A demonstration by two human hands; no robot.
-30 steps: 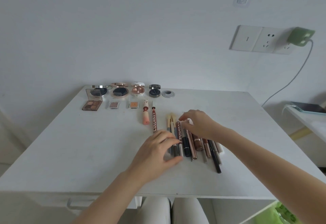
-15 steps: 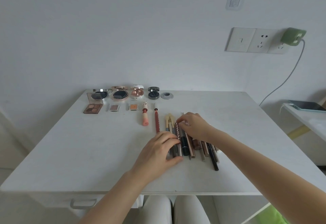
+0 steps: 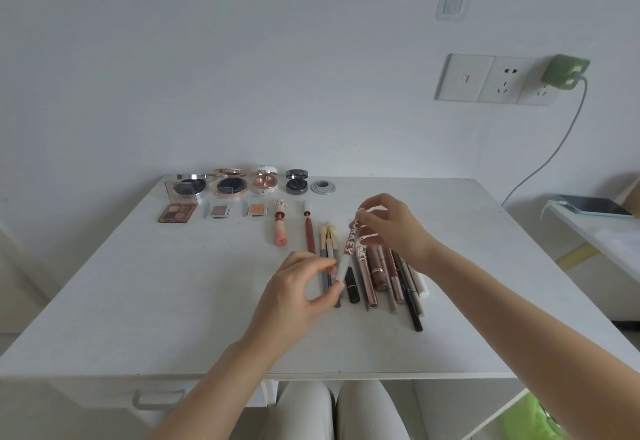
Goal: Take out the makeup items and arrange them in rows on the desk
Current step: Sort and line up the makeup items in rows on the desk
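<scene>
Both hands hold a red pencil with white lettering lifted over the white desk. My right hand pinches its far end, my left hand pinches its pale near end. Under it lies a bunch of several pens and pencils, side by side. To the left lie two beige-tipped brushes, a dark red pencil and a coral lipstick tube. Along the desk's back edge stand several open compacts, with an eyeshadow palette and two small pans in front.
A small grey ring lies right of the compacts. A wall socket with a green charger feeds a cable to a phone on a side shelf at the right. The desk has a drawer handle below its front edge.
My right hand took the lettered red pencil from the bunch and lifted its far end. My left hand shifted from resting on the pencils to pinching the pencil's near end.
</scene>
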